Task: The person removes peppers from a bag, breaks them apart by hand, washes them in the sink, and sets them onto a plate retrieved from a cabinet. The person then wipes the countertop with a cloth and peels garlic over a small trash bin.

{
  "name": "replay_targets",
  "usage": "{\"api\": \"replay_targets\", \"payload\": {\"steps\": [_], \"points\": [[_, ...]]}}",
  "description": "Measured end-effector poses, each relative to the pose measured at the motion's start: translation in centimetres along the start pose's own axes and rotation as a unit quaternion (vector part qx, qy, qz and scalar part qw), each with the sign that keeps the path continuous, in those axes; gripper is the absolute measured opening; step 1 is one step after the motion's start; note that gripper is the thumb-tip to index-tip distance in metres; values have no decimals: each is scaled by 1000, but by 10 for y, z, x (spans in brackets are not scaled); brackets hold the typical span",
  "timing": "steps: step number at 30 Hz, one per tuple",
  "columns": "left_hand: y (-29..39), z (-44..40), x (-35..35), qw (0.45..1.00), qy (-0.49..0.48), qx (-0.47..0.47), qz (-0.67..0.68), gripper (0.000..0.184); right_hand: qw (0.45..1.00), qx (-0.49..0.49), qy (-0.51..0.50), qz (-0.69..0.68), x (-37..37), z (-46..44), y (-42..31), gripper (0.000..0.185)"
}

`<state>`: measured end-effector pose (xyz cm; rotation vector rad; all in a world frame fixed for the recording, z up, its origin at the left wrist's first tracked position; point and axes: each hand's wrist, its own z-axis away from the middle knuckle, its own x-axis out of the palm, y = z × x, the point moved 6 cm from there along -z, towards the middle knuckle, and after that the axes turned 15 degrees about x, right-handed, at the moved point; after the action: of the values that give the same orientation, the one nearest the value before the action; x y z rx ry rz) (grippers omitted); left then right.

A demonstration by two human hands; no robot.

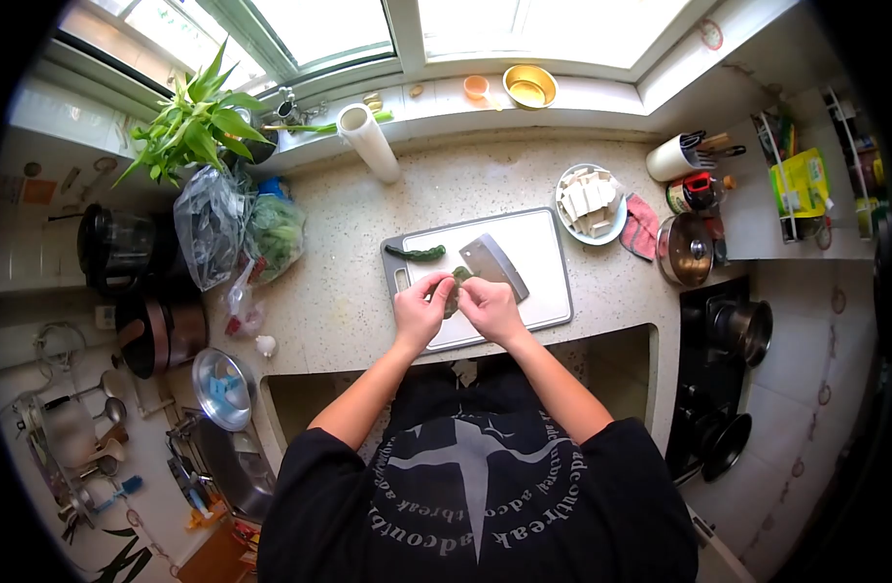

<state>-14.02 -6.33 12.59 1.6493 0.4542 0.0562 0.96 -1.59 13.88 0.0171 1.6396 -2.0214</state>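
Over the white cutting board point(535, 230) with its grey edge, my left hand point(423, 307) and my right hand point(490, 308) meet, both with fingers pinched on a dark green pepper point(453, 302). The fingers partly hide this pepper. Another long green pepper point(415, 253) lies whole at the board's upper left. Just beyond my right hand, a cleaver point(494, 266) rests flat on the board.
A bowl of white slices point(591, 203) and a red cloth point(640, 227) are right of the board. Bagged greens point(274, 234) and a paper roll point(368, 144) stand left. A lidded pot point(685, 249), knife holder point(670, 158) and stove point(703, 379) are at right.
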Motion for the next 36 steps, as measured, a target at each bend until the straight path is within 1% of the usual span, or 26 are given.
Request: {"api": "replay_targets", "payload": {"steps": [2,3,5,6,8,9,11,12,15,16,17,20,23,25,26,29,32,33,36], "points": [[-15,0,4,994,-30,-39,98,27,997,42,-59,-21,-6,-4,3,14],[-20,-1,7,986,-45,-58,147,26,995,47,-84,-23,-7,-5,6,14],[-27,-4,8,984,-75,-55,153,25,989,57,-136,-26,-7,-7,13,16],[-21,-7,8,982,-89,-54,155,24,990,8,-130,46,-9,-7,6,17],[-6,-10,5,993,-116,-7,22,26,971,-90,-114,189,-13,-5,-9,19],[3,-11,4,991,-129,16,-45,27,962,-83,-117,233,-12,-5,-10,21],[4,-9,4,983,-156,48,-84,29,938,-68,-121,319,-9,-5,-12,24],[4,-10,4,978,-169,66,-103,30,939,-84,-121,311,-10,-6,-13,25],[9,-15,1,964,-206,151,-71,34,937,-118,-124,304,-9,-6,-14,25],[4,-16,-1,961,-236,132,-63,36,933,-120,-124,315,-9,-7,-15,24],[3,-16,-1,962,-237,125,-42,35,930,-121,-124,325,-9,-7,-15,24],[9,-16,-2,969,-230,92,2,33,928,-172,-89,318,-11,-6,-24,19],[8,-12,0,979,-199,48,0,29,949,-206,-25,239,-9,-4,-24,19],[13,-10,-2,986,-162,35,-17,27,952,-195,15,236,-3,-1,-25,18],[8,-7,-2,989,-143,43,-23,27,953,-189,36,235,-1,1,-25,18],[3,2,0,996,-81,35,-10,28,948,-181,75,251,6,6,-22,16],[1,6,3,997,-58,-36,33,28,952,-166,85,241,7,7,-21,17],[2,7,3,998,-51,-29,33,28,955,-155,87,238,5,7,-22,18],[6,7,5,998,-45,-7,44,28,984,-87,73,140,-7,5,-22,20]]}}
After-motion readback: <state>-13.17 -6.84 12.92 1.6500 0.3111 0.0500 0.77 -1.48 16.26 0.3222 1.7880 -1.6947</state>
